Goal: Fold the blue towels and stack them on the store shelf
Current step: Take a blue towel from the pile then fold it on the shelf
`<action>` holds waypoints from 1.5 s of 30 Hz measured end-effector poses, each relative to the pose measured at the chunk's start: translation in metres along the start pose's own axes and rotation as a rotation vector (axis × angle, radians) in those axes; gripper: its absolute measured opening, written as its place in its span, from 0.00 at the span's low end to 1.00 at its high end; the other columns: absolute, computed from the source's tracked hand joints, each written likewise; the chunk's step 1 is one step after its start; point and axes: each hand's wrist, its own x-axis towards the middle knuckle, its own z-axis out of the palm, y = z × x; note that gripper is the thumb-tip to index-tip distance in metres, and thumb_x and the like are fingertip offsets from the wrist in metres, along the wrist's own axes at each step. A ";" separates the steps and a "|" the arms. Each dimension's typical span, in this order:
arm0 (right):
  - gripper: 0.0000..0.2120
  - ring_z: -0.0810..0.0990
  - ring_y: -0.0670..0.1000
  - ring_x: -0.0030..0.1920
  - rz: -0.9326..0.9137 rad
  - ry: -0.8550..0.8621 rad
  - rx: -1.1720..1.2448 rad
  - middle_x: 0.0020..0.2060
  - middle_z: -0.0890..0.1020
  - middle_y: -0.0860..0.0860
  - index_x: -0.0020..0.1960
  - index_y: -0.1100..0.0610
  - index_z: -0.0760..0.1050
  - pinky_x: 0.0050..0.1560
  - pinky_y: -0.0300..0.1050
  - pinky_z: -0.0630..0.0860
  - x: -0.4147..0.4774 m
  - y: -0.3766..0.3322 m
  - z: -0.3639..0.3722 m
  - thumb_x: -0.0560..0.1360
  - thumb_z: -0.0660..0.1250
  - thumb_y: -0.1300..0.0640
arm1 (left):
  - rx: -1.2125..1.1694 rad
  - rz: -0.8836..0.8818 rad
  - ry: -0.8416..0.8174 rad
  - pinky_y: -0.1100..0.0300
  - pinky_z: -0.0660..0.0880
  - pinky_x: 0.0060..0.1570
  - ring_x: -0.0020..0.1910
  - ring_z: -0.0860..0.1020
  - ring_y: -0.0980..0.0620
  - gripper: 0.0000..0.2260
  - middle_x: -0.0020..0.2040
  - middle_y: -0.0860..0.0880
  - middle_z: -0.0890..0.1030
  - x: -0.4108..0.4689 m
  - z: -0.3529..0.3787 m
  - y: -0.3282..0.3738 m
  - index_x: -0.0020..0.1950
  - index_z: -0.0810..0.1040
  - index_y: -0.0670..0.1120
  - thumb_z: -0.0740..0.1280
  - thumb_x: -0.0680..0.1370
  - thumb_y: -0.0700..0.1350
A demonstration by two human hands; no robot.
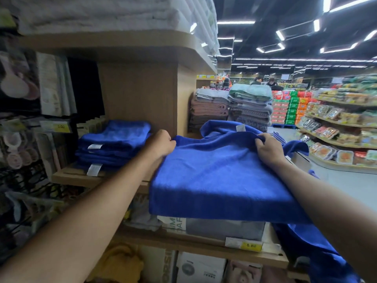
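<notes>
A large blue towel lies spread over the wooden shelf, its near edge hanging past the shelf front. My left hand grips its far left edge, and my right hand pinches a raised fold at its far right. A white label shows on the towel's far edge. To the left, a stack of folded blue towels rests on the same shelf against the wooden upright. More blue cloth hangs down at the lower right, below my right arm.
White towels fill the shelf above. Grey and green towel stacks stand behind the upright. Below are a grey packaged item and a yellow price tag. Hanging goods crowd the left; a food aisle runs at the right.
</notes>
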 end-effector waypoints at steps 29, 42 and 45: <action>0.15 0.73 0.53 0.40 0.188 -0.132 0.331 0.43 0.75 0.55 0.56 0.67 0.80 0.31 0.41 0.63 0.062 -0.042 -0.063 0.81 0.67 0.55 | -0.975 -0.222 0.147 0.61 0.69 0.33 0.34 0.73 0.52 0.04 0.38 0.49 0.76 0.086 -0.026 0.028 0.46 0.78 0.47 0.67 0.80 0.43; 0.07 0.83 0.43 0.46 -0.158 -0.285 0.288 0.46 0.87 0.48 0.52 0.52 0.84 0.50 0.42 0.77 -0.046 -0.039 -0.165 0.80 0.67 0.60 | -0.999 0.278 -0.070 0.60 0.78 0.48 0.41 0.82 0.55 0.11 0.42 0.52 0.83 -0.021 -0.088 -0.005 0.44 0.80 0.53 0.65 0.80 0.39; 0.09 0.83 0.43 0.47 -0.394 -0.353 0.070 0.46 0.85 0.47 0.47 0.51 0.84 0.47 0.35 0.76 -0.091 -0.029 -0.175 0.77 0.71 0.65 | -0.797 0.504 -0.089 0.67 0.77 0.45 0.42 0.81 0.57 0.09 0.41 0.52 0.83 -0.066 -0.085 -0.026 0.44 0.79 0.50 0.66 0.78 0.36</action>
